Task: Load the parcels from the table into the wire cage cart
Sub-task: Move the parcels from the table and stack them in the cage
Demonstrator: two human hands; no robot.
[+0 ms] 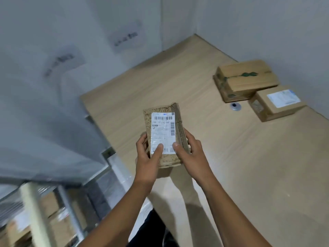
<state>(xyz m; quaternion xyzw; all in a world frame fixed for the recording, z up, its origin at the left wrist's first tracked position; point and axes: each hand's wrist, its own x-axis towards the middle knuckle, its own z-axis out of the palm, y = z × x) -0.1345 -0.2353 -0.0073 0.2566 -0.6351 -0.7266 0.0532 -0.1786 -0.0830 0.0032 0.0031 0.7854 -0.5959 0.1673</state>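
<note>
The small brown parcel (162, 132) is in both hands, held over the counter (249, 166) near its left edge and, judging by the shadow beneath it, lifted clear of the surface. The left hand (147, 154) grips the parcel's left long side with its thumb pressed on the white shipping label (162, 125). The right hand (190, 150) clasps the right long side, with its thumb on the label's lower right corner and its fingers curled underneath. It looks light, since a thumb-and-finger hold at its near end carries it level. The cardboard seems stiff enough to keep its shape, but the top right corner is torn and the right flap is creased, so that side would probably give under a squeeze. The label looks glossy and may be slick under the thumbs. The surer hold is on the two long sides with fingers below, away from the ragged flap, and one hand would likely be enough to drop it in. The wire cage cart (67, 202) stands blurred beyond the counter's near left corner, with cardboard boxes (53, 207) already inside. Against the counter's right edge lie a box with green-printed tape (247, 75) and, just beside it, a labelled box (277, 104). Both are bulkier and probably call for two hands.
</note>
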